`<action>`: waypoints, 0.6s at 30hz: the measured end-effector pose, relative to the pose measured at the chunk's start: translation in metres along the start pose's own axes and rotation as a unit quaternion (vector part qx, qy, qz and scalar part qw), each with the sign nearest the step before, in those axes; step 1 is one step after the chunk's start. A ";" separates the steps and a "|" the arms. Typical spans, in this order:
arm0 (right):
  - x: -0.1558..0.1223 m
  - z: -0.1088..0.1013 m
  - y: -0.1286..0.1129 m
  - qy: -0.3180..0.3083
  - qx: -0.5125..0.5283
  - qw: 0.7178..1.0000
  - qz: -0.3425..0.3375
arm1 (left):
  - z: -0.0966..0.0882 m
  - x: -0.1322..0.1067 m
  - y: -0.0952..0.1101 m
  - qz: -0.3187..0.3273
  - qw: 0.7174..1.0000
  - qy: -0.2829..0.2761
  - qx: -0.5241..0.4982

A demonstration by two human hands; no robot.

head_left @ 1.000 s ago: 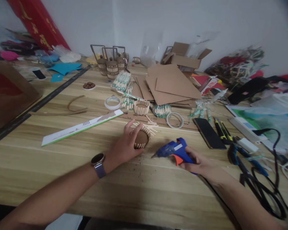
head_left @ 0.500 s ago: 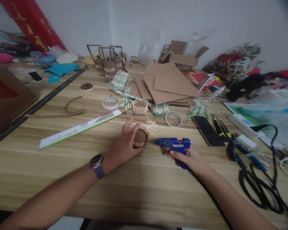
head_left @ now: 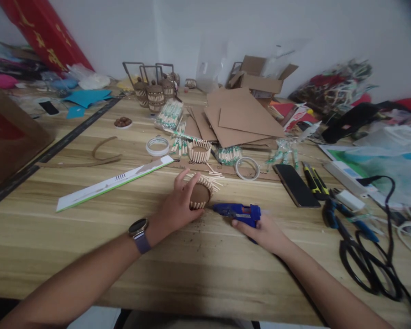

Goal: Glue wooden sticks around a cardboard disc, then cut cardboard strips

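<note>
Left hand point(head_left: 176, 205): grasping the round stick-walled piece point(head_left: 200, 197), thumb at its near edge, fingers over its left side.
Right hand point(head_left: 267, 230): wrapped around the blue glue gun point(head_left: 237, 211).
Nozzle: pointing left from the right hand, just beside the piece; cannot tell if touching.
Loose sticks point(head_left: 217, 181): right of the left hand's fingertips.
Second stick ring point(head_left: 200, 155): beyond the left hand.
Black phone point(head_left: 296, 185): beyond the right hand, rightward.

Deep blue glue gun point(head_left: 237, 211)
</note>
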State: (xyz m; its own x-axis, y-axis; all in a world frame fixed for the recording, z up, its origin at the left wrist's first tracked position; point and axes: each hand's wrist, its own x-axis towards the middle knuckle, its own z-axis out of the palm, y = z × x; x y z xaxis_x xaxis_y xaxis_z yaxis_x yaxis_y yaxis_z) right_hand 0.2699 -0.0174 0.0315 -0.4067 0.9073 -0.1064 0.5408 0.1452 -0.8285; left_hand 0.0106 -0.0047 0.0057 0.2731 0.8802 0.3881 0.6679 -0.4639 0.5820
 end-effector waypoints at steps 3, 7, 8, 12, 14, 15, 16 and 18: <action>0.000 0.001 0.001 0.000 -0.003 1.000 -0.003 | 0.000 0.000 0.000 0.002 1.000 0.002 0.003; 0.001 0.003 0.002 0.007 0.006 1.000 -0.006 | 0.001 0.000 -0.001 0.006 1.000 0.004 0.004; 0.001 0.004 0.002 0.010 0.007 1.000 -0.006 | 0.002 0.000 -0.002 0.006 1.000 0.003 0.003; 0.001 0.005 -0.001 0.014 0.010 1.000 -0.010 | 0.002 -0.001 -0.002 0.006 1.000 0.006 -0.003; 0.001 0.005 -0.003 0.016 0.008 1.000 -0.010 | 0.002 -0.001 -0.002 0.004 1.000 0.007 -0.004; 0.001 0.006 -0.003 0.018 0.006 1.000 -0.009 | 0.002 -0.001 -0.002 0.003 1.000 0.006 -0.004; 0.000 0.006 -0.004 0.019 0.004 1.000 -0.008 | 0.002 -0.001 -0.002 0.003 1.000 0.006 -0.004; 0.000 0.006 -0.005 0.020 -0.002 1.000 -0.007 | 0.002 -0.001 -0.002 0.002 1.000 0.007 -0.002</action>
State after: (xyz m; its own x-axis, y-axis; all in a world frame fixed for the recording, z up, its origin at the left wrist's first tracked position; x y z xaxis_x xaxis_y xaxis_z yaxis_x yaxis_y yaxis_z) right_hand 0.2625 -0.0202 0.0322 -0.3851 0.9201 -0.0720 0.5386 0.1607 -0.8271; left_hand 0.0109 -0.0043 0.0027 0.2669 0.8768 0.4001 0.6646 -0.4681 0.5825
